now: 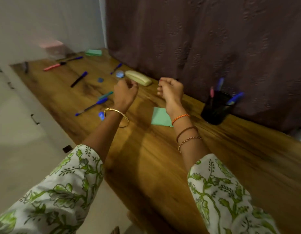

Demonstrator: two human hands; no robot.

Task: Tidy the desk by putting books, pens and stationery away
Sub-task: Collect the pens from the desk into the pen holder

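Note:
Both hands hover above the wooden desk [163, 157], fingers curled, nothing visible in them. My left hand [125, 93] is over a blue pen [92, 107] and a teal pen [105, 95]. My right hand [170, 90] is above a green paper note [160, 117]. A black mesh pen holder [215, 108] at the right holds several pens. A cream case [138, 78] lies just beyond my hands. Farther left lie a black-and-blue marker [79, 79], a pink marker [53, 66], a blue pen [116, 68] and a green pad [94, 52].
A dark curtain [205, 39] hangs behind the desk. A small round tin [120, 74] and a blue disc [100, 80] sit by the case. A pink box [53, 47] stands at the far left corner. White drawers with dark handles [34, 119] are at the left.

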